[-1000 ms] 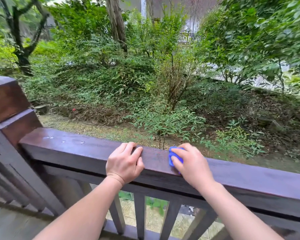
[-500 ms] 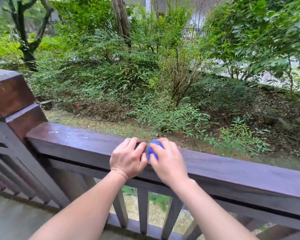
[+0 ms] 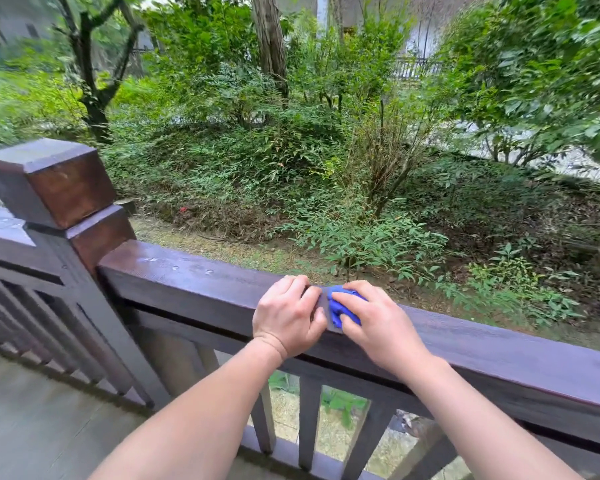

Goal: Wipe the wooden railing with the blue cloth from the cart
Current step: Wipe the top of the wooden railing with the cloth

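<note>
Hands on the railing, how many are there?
2. The left hand rests on top of the wooden railing. The right hand is just beside it, pressing the blue cloth onto the railing. None seem hidden.

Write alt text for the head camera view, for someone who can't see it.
A person's right hand presses a bunched blue cloth onto a dark wooden railing, with the left hand resting beside it. Beyond lies a leafy garden.
</note>
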Motion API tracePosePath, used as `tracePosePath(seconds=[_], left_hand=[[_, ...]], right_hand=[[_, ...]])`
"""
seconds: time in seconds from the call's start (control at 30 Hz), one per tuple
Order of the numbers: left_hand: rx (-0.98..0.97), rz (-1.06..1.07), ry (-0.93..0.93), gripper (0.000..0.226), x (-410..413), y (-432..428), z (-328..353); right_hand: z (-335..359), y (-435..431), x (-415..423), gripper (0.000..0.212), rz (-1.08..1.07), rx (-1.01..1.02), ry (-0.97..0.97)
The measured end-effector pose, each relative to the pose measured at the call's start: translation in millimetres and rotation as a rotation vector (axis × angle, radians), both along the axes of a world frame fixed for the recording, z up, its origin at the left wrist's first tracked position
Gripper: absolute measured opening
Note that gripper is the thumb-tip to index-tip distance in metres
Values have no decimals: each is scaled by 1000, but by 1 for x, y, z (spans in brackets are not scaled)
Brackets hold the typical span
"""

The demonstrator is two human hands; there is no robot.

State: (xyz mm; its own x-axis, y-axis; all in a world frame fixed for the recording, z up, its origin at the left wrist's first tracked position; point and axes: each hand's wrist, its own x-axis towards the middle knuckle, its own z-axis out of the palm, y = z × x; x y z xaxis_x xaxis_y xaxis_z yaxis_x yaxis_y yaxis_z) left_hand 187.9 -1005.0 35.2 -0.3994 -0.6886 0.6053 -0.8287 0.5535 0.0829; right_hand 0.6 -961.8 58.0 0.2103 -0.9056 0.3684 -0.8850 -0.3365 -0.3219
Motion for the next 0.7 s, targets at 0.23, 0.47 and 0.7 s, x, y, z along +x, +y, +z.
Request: tracePosePath(seconds=[0.23, 0.47, 0.7], left_hand=[[46, -178, 115, 16, 36, 1, 8], [-133, -27, -48, 15, 195, -30, 3], [-428, 356, -177, 37, 327, -102, 104]], right_hand=[[-4, -4, 59, 32, -105, -65, -3], [1, -32, 110, 27, -208, -94, -18], [1, -61, 183, 26, -221, -52, -82]])
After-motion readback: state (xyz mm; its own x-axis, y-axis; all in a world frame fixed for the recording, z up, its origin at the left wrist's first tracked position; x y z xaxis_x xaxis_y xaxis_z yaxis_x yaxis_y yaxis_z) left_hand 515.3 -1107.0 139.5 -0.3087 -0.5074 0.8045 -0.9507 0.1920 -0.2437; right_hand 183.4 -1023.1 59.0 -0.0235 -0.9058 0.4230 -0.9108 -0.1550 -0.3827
